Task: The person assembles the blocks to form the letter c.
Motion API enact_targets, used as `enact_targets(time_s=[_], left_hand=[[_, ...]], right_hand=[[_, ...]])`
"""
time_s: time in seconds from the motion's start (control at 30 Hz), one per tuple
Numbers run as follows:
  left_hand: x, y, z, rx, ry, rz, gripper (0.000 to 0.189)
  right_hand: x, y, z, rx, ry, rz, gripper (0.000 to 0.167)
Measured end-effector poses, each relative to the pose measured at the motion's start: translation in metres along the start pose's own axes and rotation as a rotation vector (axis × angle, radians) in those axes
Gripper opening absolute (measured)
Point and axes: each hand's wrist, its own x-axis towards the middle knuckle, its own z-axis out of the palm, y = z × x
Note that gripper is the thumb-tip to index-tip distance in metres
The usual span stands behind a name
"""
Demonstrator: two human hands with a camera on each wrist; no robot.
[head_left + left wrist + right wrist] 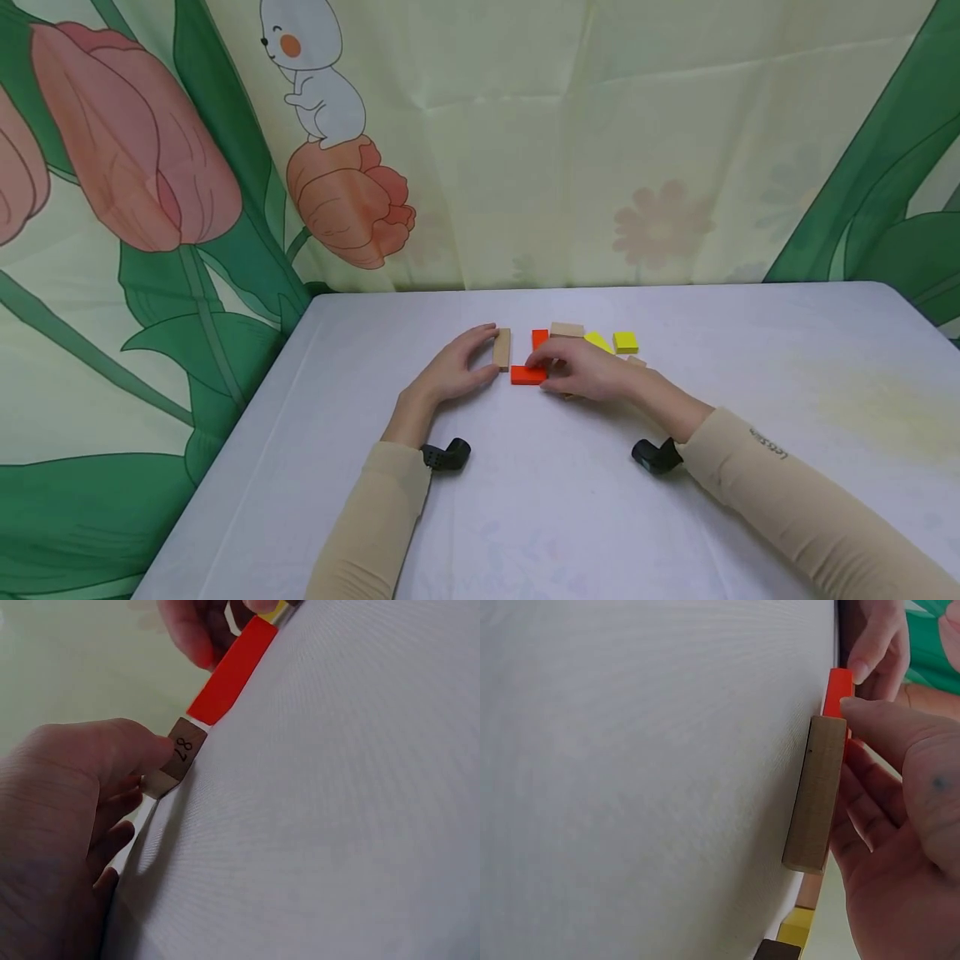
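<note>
My left hand (457,367) has its thumb and a finger at the two ends of a plain wooden block (502,357), which lies lengthwise away from me. A printed number marks the near end of this wooden block (185,746) in the left wrist view, the thumb against it. Just to its right, my right hand (588,369) pinches a red block (523,377) lying crosswise. Behind that, another red block (540,337) shows partly past the fingers. In the right wrist view, a second wooden block (816,795) sits close beside the right thumb, at the red block's end.
Beyond the right hand lie a wooden block (567,330) and two yellow blocks, one partly covered (597,340) and one apart (626,342). Under the right wrist, another wooden piece (636,361) peeks out. A white cloth covers the table (525,508); a printed curtain (510,167) hangs behind.
</note>
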Motion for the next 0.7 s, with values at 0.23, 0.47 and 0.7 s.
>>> enact_targets(time_s=[0.23,0.47,0.7], left_hand=[[0.0003,0.0016,0.0006,0.001,-0.009,-0.017,0.065],[0.0008,0.0004,0.0020,0.003,-0.001,-0.020,0.065],[0.0005,-0.0002,0.0015,-0.006,0.006,-0.016,0.064]], right_hand=[[0.0003,-0.0001,-0.0002,-0.035,-0.015,0.007,0.030],[-0.0002,-0.0007,-0.0006,-0.051,-0.017,0.009,0.030],[-0.0003,-0.0029,-0.0002,-0.061,-0.012,0.006,0.029]])
